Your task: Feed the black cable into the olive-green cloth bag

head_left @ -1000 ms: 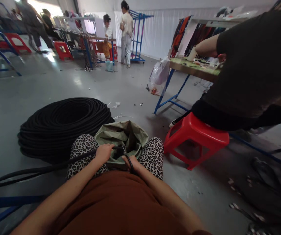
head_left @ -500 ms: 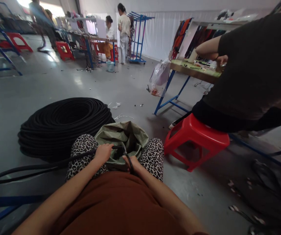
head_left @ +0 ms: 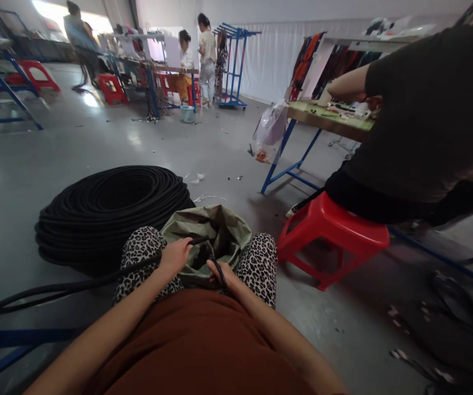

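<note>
At the far left of the group, one large coil (head_left: 113, 225) of black cord lies on the floor (head_left: 117, 142). Just in front of it, one length of black cord (head_left: 138, 266) bends back in a single loop and runs over the left of two leopard-print knees (head_left: 145, 247) to the left hand (head_left: 174, 255), whose grip is closed around it near its one visible end. That end sits over the mouth of one green sack (head_left: 236, 233), set between the two knees. Next comes one pair of dark-handled scissors (head_left: 215, 264), held in the closed grip of the right hand (head_left: 225, 274); how far the blades stand apart is too small to tell. Further right, one seated person (head_left: 421, 120) occupies one red stool (head_left: 335, 219) at a desk (head_left: 335, 125), with one clear plastic bag (head_left: 270, 129) hanging at its left corner
</note>
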A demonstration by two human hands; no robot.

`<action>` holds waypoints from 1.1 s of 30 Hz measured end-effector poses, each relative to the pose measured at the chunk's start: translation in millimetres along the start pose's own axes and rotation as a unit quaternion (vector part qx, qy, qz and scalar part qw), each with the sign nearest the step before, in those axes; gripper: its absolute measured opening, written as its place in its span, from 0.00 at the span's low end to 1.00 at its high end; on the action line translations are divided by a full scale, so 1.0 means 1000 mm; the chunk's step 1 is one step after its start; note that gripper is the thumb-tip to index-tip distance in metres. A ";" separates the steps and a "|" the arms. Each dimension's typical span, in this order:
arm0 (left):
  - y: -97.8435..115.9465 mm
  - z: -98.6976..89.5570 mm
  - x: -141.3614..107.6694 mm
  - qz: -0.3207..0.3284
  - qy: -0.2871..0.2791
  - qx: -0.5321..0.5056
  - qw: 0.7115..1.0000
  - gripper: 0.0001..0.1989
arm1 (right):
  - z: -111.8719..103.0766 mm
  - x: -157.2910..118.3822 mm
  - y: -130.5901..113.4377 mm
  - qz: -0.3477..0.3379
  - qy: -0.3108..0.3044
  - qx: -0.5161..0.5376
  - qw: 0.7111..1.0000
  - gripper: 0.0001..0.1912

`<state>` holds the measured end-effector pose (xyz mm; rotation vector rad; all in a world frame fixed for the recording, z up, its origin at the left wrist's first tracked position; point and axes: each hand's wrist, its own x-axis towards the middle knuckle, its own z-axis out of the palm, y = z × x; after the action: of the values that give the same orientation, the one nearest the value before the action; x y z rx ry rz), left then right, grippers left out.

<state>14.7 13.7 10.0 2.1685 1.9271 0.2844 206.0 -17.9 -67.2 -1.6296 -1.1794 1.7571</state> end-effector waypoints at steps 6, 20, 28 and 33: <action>0.008 -0.004 -0.004 0.002 -0.019 0.008 1.000 0.18 | -0.001 -0.006 -0.007 0.014 -0.007 -0.008 1.000 0.18; 0.016 -0.006 -0.008 0.036 -0.060 0.026 0.997 0.18 | -0.001 -0.003 -0.006 0.039 -0.008 0.013 0.999 0.19; 0.013 -0.004 -0.007 0.062 -0.073 0.055 0.994 0.17 | 0.000 -0.004 -0.008 0.054 -0.011 0.024 0.998 0.20; 0.012 -0.003 -0.007 0.070 -0.088 0.066 0.991 0.17 | 0.001 0.001 -0.004 0.054 -0.008 0.020 0.998 0.21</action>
<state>24.7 5.9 16.6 2.3306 1.7478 -0.0136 203.8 -15.7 -64.6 -1.6867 -1.0744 1.8521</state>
